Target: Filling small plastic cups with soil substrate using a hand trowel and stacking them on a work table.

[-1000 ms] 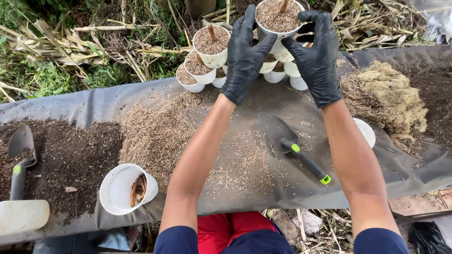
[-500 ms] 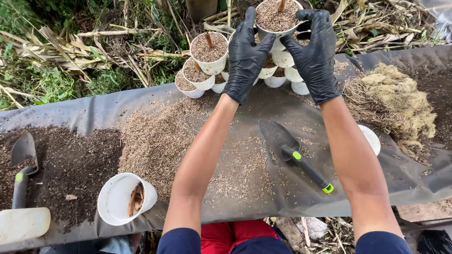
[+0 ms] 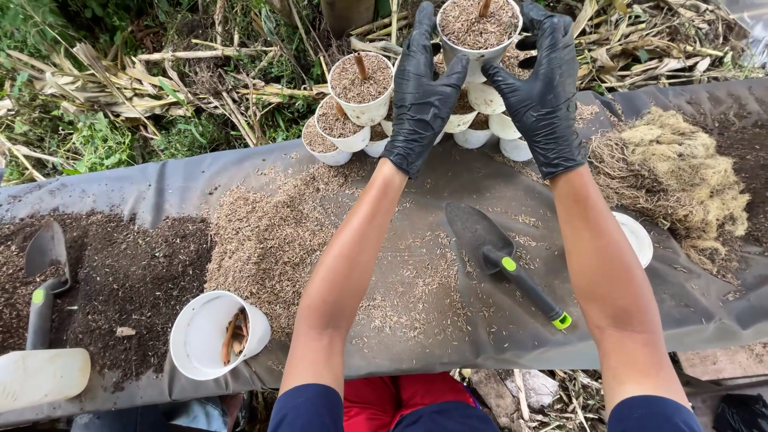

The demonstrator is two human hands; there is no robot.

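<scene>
Left hand (image 3: pixel 422 88) and right hand (image 3: pixel 542 84), both in black gloves, clamped around one white cup (image 3: pixel 478 36) at far edge of surface (image 3: pixel 160 192), one hand per side, fingers wrapped on cup wall. Cup filled to brim with brownish husk mix, short stick upright in middle. Held above stacked cluster of similar filled cups (image 3: pixel 362 88) (some tilted, leaning on each other). Likely light but top-heavy when full; thin plastic wall probably flexes under squeeze, loose fill spills easily if tipped. Best hold looks like mid-wall, both sides, upright, as now.

Elsewhere on dark sheet: black trowel with green accents (image 3: pixel 500 260) lying near middle, between forearms, well apart from hands. Heap of pale husks (image 3: pixel 272 232) left of centre, dark soil pile (image 3: pixel 120 280) further left with second trowel (image 3: pixel 42 276) resting on it. White cup on its side (image 3: pixel 212 336) at near edge, a few brown sticks inside. Pale rectangular container (image 3: pixel 40 376) at bottom left. Fibrous root mass (image 3: pixel 680 176) at right, white lid or cup rim (image 3: pixel 636 236) just beside it.
</scene>
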